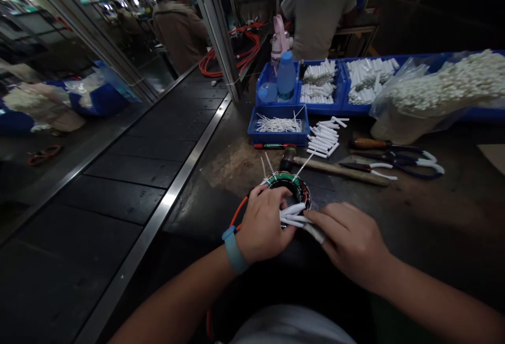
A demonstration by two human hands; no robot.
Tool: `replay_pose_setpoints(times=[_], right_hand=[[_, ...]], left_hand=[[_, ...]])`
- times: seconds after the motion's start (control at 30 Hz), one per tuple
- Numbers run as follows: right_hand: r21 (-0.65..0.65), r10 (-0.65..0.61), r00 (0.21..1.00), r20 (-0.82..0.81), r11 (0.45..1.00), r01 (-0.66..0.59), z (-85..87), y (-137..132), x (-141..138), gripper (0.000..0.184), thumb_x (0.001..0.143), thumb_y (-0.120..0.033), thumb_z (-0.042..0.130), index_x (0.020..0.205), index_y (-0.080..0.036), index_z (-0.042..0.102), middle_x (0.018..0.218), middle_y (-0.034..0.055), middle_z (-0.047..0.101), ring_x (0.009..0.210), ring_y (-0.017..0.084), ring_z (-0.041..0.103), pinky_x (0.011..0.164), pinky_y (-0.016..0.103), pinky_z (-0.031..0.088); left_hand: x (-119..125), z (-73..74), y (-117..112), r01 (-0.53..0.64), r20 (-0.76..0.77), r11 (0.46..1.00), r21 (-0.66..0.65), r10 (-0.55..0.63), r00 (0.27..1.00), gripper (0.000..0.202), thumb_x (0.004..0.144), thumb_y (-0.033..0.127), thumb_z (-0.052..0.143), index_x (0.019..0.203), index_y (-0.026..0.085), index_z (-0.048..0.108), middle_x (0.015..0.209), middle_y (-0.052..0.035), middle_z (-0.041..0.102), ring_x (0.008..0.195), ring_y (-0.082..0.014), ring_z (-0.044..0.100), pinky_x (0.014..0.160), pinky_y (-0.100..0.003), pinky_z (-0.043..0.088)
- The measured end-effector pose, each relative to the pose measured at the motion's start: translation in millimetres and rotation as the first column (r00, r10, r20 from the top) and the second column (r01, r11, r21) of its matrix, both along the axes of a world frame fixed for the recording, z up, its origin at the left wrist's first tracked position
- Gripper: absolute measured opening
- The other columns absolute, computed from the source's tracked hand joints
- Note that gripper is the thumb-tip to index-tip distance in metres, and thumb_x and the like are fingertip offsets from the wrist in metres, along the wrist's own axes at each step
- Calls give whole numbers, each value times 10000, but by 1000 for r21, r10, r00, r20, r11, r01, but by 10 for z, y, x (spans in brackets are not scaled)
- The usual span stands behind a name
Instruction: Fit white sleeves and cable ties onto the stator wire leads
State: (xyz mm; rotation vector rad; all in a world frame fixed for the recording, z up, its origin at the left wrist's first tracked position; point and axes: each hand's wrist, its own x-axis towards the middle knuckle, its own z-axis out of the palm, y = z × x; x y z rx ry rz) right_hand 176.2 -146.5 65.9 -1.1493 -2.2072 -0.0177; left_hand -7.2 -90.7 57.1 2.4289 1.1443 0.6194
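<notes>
A round wire-wound ring, apparently a motor stator (287, 176), lies on the bench in front of me, with green and dark windings showing. Several thin white cable ties (303, 166) stick up from its far rim. My left hand (262, 223), with a blue wristband, rests over the ring's near left side, its fingers closed on white sleeves (294, 218). Opposite it, my right hand (351, 236) pinches the right-hand ends of those white sleeves. Both hands cover the near part of the ring. An orange cable (238, 210) comes out at its left.
A hammer (335, 169), pliers (414, 162) and a wooden-handled tool (369, 143) lie to the right. Behind are cut white tubes (323, 138), a blue tray (278, 136) of ties, blue bins (341, 97) and a plastic bag (437, 91). A conveyor (130, 186) runs left. Two people are beyond.
</notes>
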Motion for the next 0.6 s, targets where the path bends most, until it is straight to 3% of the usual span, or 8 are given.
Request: replay_pose_setpoints(times=[0.17, 0.3, 0.4, 0.5, 0.6], right_hand=[[101, 51, 998, 35, 993, -55, -35, -115, -105, 269, 946, -69, 334, 960, -64, 602, 678, 63, 530, 605, 177, 416, 574, 311, 263], [89, 68, 987, 146, 993, -82, 118, 75, -68, 277, 935, -92, 360, 900, -101, 634, 699, 63, 546, 626, 183, 440, 596, 315, 270], [-126, 61, 988, 144, 991, -42, 224, 385, 17, 194, 837, -54, 482, 893, -148, 642, 777, 47, 578, 702, 180, 498, 618, 285, 297], [-436, 47, 999, 14, 899, -36, 236, 605, 86, 261, 727, 8, 570, 876, -195, 634, 841, -7, 599, 772, 152, 540, 646, 233, 330], [-543, -3, 1000, -17, 840, -7, 194, 593, 123, 221, 722, 0, 591, 832, -190, 617, 811, -23, 591, 740, 142, 539, 636, 221, 334]], left_hand=[[-2, 36, 92, 99, -44, 993, -63, -102, 994, 434, 612, 197, 609, 1026, 188, 478, 823, -2, 585, 813, -183, 556, 977, -416, 301], [7, 62, 153, 185, -81, 979, -91, -192, 978, 373, 643, 203, 577, 1004, 198, 482, 845, -9, 610, 821, -191, 567, 956, -420, 304], [22, 62, 183, 205, -112, 975, -89, -214, 970, 375, 659, 242, 585, 1013, 179, 478, 881, -35, 629, 850, -210, 576, 956, -422, 305], [33, 66, 210, 204, -144, 976, -82, -214, 966, 365, 661, 276, 604, 990, 164, 493, 857, -45, 630, 815, -215, 576, 939, -424, 322], [21, 91, 220, 220, -126, 970, -98, -232, 965, 408, 673, 285, 629, 1043, 175, 497, 851, -24, 634, 811, -203, 579, 943, -421, 329]])
